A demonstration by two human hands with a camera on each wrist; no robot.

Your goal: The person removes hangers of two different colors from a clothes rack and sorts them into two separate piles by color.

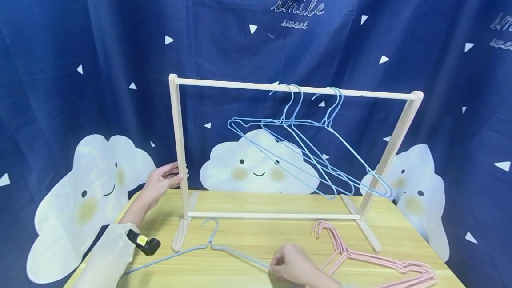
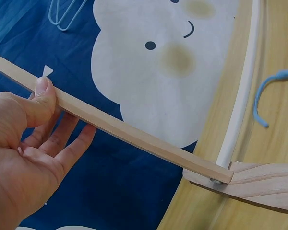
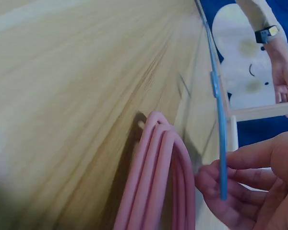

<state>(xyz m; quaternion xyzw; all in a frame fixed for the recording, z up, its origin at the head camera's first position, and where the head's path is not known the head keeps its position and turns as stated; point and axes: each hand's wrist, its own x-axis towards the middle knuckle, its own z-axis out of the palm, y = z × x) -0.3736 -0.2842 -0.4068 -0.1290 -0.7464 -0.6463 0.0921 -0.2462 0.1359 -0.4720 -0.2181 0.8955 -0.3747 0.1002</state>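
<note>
Right wrist view: the fingertips (image 3: 216, 184) of the right hand (image 3: 252, 191) curl round the thin wire of a blue hanger (image 3: 220, 134), pinching it near one end of its arm. From there the wire runs straight away from the palm toward the far edge of the table (image 3: 77, 96). Just beside the fingers lie the rounded ends of the pink hangers (image 3: 156, 177), stacked side by side on the wood.

The head view shows what the wrist cannot: the blue hanger (image 1: 208, 246) lies flat on the table (image 1: 256, 203), long axis running left to right, with its hook (image 1: 212, 226) pointing away from the person toward the base of the wooden rack (image 1: 178, 146). The right hand (image 1: 294, 263) grips the right arm of the hanger, knuckles up, forearm coming in from the lower edge. The pink hangers (image 1: 360, 257) lie to the right of that hand. More blue hangers (image 1: 308, 146) hang tilted from the rack's top rail.

The left hand (image 1: 162, 181) reaches out at mid height to the rack's left upright. The left wrist view gives the detail: thumb (image 2: 41, 100) pressed on the near face of the post (image 2: 125, 129), the other fingers curled loosely behind it, palm turned upward. The same view shows the post meeting its foot (image 2: 259, 184) on the table's edge.
</note>
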